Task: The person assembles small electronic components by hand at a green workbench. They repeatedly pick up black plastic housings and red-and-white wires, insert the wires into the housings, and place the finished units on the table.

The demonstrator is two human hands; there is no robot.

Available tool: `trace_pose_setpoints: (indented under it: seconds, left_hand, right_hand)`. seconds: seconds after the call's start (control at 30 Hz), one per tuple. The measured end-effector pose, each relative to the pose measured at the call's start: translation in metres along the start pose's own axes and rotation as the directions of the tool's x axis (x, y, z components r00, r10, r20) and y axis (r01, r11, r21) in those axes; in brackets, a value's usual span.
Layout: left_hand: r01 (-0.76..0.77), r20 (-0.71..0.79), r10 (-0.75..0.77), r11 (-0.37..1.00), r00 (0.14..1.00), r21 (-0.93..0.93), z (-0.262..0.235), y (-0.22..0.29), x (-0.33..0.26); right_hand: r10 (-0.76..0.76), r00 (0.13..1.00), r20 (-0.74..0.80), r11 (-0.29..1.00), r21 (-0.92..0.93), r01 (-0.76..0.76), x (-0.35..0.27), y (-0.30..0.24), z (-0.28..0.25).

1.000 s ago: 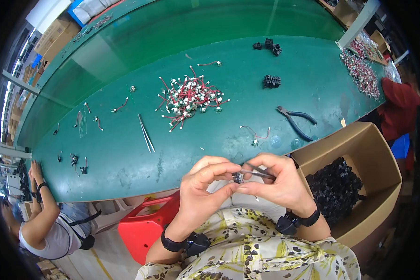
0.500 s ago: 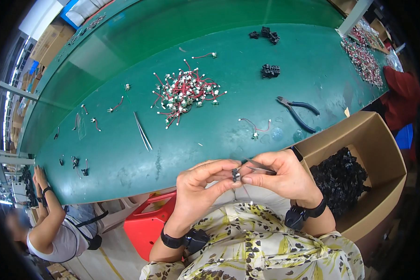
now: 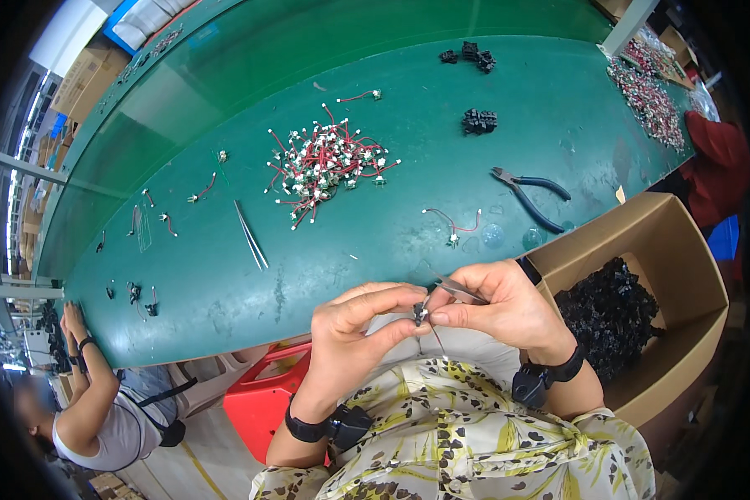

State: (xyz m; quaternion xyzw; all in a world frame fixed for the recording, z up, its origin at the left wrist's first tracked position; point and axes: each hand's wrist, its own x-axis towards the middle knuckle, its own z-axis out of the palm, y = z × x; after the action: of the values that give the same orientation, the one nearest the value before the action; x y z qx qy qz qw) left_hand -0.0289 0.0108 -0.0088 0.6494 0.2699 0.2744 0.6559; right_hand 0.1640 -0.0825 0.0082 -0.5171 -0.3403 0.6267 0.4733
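My left hand pinches a small black plastic part between thumb and fingertips, just in front of the table's near edge. A thin dark wire hangs from the part toward my lap. My right hand is closed around metal tweezers, with its thumb and fingertips right beside the black part. Whether the right fingertips also grip the wire is too small to tell. On the table beyond lies a loose red wire with white connectors.
A heap of red-wired connectors lies mid-table, with a second pair of tweezers nearby. Blue-handled cutters and black part clusters lie rightward. A cardboard box holds black parts. Another person works at far left.
The tweezers in my right hand have turned slightly, their tips pointing farther up and left. My left hand keeps hold of the black part; the view has shifted a little.
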Motion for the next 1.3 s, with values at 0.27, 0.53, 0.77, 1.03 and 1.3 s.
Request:
trace_pose_setpoints:
  seconds: [0.27,0.53,0.77,1.03,1.3]
  left_hand:
    - [-0.177,0.037,0.174,0.936,0.984,0.304,-0.002,0.015,-0.002]
    - [0.071,0.076,-0.060,0.984,0.995,-0.166,-0.009,0.001,-0.019]
    - [0.132,0.070,-0.120,0.970,0.990,-0.203,-0.009,-0.001,-0.033]
    - [-0.062,-0.468,-0.009,0.988,0.884,-0.138,-0.109,0.003,-0.043]
    - [0.259,-0.585,0.512,0.571,0.629,0.779,-0.155,0.007,-0.072]
  right_hand:
    - [0.039,0.998,0.041,0.999,-0.014,-0.039,-0.001,-0.003,0.006]
    - [0.026,0.999,-0.039,0.991,-0.131,-0.031,-0.013,-0.010,0.026]
    - [0.016,0.999,-0.046,0.969,-0.247,-0.027,-0.016,-0.008,0.031]
    - [-0.096,0.967,-0.237,0.990,-0.122,0.068,-0.008,-0.010,0.028]
    - [-0.308,0.910,-0.276,0.851,-0.507,0.135,0.002,0.013,0.009]
